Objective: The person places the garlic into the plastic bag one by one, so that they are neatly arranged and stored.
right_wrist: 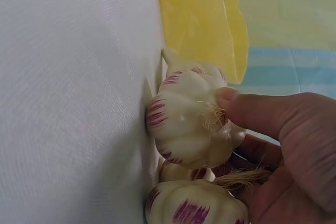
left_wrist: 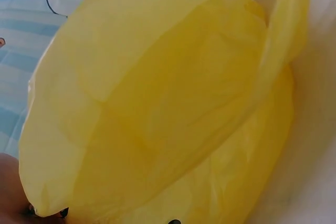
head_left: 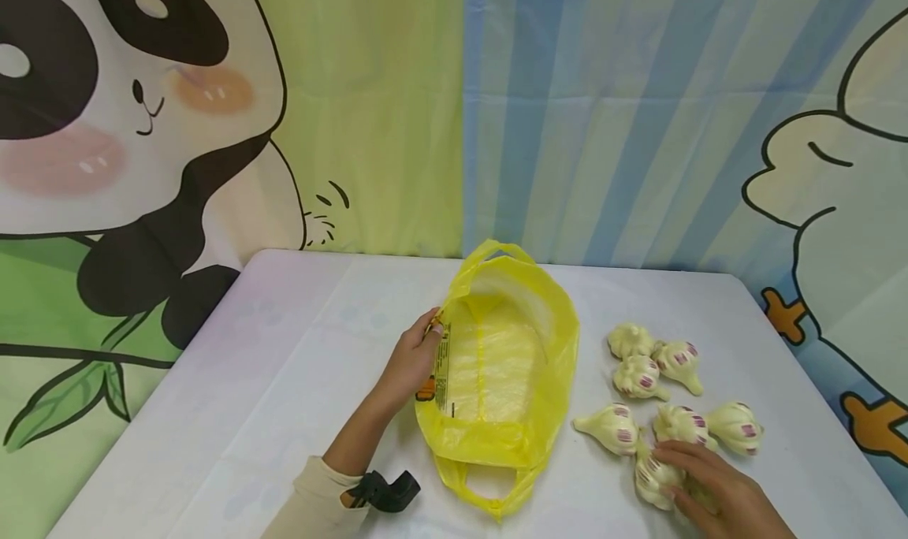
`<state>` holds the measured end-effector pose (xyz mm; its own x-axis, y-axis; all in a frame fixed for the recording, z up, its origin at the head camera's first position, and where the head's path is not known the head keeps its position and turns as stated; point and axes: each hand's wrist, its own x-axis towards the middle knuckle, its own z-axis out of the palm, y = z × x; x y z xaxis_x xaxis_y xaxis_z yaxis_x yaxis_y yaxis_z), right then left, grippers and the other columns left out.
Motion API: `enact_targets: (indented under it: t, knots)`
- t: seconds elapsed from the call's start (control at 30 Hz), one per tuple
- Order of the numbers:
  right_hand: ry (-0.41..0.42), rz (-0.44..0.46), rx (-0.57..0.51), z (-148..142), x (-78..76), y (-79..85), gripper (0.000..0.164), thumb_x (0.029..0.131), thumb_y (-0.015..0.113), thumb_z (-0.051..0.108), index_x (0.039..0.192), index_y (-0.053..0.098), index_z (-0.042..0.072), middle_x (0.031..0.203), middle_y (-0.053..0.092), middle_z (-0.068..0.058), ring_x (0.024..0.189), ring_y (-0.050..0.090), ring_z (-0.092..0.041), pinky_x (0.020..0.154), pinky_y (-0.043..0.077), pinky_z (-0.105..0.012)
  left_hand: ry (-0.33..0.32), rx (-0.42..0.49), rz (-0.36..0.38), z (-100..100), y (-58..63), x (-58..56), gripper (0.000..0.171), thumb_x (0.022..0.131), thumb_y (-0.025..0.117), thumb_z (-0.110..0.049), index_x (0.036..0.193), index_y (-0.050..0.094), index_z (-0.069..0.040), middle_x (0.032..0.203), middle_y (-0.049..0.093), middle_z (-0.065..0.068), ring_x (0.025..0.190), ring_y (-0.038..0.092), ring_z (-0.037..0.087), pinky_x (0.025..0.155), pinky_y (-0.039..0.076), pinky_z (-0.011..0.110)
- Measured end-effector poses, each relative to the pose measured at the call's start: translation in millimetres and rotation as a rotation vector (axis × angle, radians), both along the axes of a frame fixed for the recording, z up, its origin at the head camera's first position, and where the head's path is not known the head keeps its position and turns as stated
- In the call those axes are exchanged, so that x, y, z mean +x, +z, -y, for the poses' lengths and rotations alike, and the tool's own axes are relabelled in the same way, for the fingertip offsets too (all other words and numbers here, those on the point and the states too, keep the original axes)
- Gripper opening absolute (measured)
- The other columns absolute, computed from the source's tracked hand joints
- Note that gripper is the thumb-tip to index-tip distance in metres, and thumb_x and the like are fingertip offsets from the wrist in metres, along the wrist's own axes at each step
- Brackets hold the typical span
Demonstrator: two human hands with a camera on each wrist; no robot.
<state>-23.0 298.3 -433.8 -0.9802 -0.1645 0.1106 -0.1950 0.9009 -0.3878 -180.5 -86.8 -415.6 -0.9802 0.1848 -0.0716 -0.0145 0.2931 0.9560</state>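
Note:
A yellow plastic bag (head_left: 560, 358) stands upright with its mouth open towards me and its two handle loops at top and bottom. My left hand (head_left: 411, 362) pinches the left edge of that mouth. In the left wrist view the yellow film (left_wrist: 157, 103) fills most of the picture. At the lower right, my right hand (head_left: 731, 488) holds a garlic bulb (head_left: 651, 476), white with purple streaks. The right wrist view shows the thumb (right_wrist: 257, 111) on this bulb near its rooty end, with fingers curled behind it. Another bulb (right_wrist: 194, 205) lies close under the hand.
Several more garlic bulbs lie right of the bag, including a cluster of three (head_left: 638, 376) farther back. A black strap mount (head_left: 390, 492) sits on the left wrist. Behind the white tabletop (head_left: 305, 350) hangs a cartoon-printed curtain (head_left: 376, 113).

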Motion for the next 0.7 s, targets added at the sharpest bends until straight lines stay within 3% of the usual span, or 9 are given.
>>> enact_targets:
  t: [0.03, 0.07, 0.17, 0.2, 0.27, 0.7]
  knots:
    - [-0.004, -0.003, 0.001, 0.4, 0.3, -0.3, 0.047, 0.071, 0.086, 0.012, 0.114, 0.071, 0.019, 0.116, 0.063, 0.006, 0.101, 0.061, -0.012, 0.072, 0.055, -0.025, -0.001, 0.005, 0.005, 0.3, 0.0, 0.2, 0.052, 0.107, 0.034, -0.036, 0.155, 0.025, -0.017, 0.141, 0.047, 0.016, 0.102, 0.053, 0.039, 0.104, 0.034, 0.05]
    - [-0.007, -0.003, 0.001, 0.8, 0.7, -0.5, 0.047, 0.071, 0.086, 0.011, 0.114, 0.071, 0.018, 0.116, 0.063, 0.006, 0.101, 0.061, -0.011, 0.072, 0.055, -0.025, 0.0, 0.007, 0.004, 0.5, -0.2, 0.0, 0.052, 0.107, 0.035, -0.036, 0.155, 0.025, -0.017, 0.14, 0.047, 0.017, 0.101, 0.053, 0.04, 0.103, 0.034, 0.05]
    - [-0.017, 0.005, 0.0, 2.1, 1.2, -0.7, 0.047, 0.071, 0.086, 0.011, 0.115, 0.071, 0.016, 0.115, 0.062, 0.005, 0.099, 0.061, -0.012, 0.071, 0.055, -0.025, -0.005, 0.011, 0.003, 0.5, 0.3, 0.4, 0.052, 0.107, 0.034, -0.035, 0.155, 0.025, -0.016, 0.141, 0.046, 0.016, 0.114, 0.051, 0.037, 0.107, 0.03, 0.051]
    - [-0.02, 0.011, 0.001, 2.6, 1.1, -0.6, 0.046, 0.071, 0.086, 0.011, 0.115, 0.071, 0.016, 0.115, 0.062, 0.005, 0.099, 0.061, -0.013, 0.071, 0.055, -0.025, -0.005, 0.014, 0.001, 0.4, 0.0, 0.1, 0.052, 0.107, 0.035, -0.034, 0.155, 0.026, -0.016, 0.152, 0.035, 0.012, 0.131, 0.041, 0.033, 0.112, 0.024, 0.05]
    - [-0.022, 0.015, 0.007, 3.8, 0.7, -0.4, 0.046, 0.071, 0.086, 0.012, 0.115, 0.071, 0.017, 0.115, 0.062, 0.006, 0.099, 0.061, -0.014, 0.072, 0.055, -0.026, -0.007, 0.016, -0.007, 0.3, 0.5, 0.3, 0.052, 0.107, 0.035, -0.033, 0.155, 0.027, -0.014, 0.156, 0.029, 0.008, 0.144, 0.021, 0.027, 0.114, 0.019, 0.051]
    - [0.02, -0.146, -0.015, 9.5, -0.2, -3.4, 0.048, 0.063, 0.09, 0.008, 0.107, 0.073, 0.018, 0.109, 0.06, 0.011, 0.095, 0.058, -0.005, 0.069, 0.054, -0.024, -0.002, 0.033, -0.011, 0.2, 4.8, 3.6, 0.051, 0.108, 0.035, -0.03, 0.154, 0.027, -0.011, 0.156, 0.03, 0.008, 0.144, 0.021, 0.026, 0.114, 0.018, 0.05]
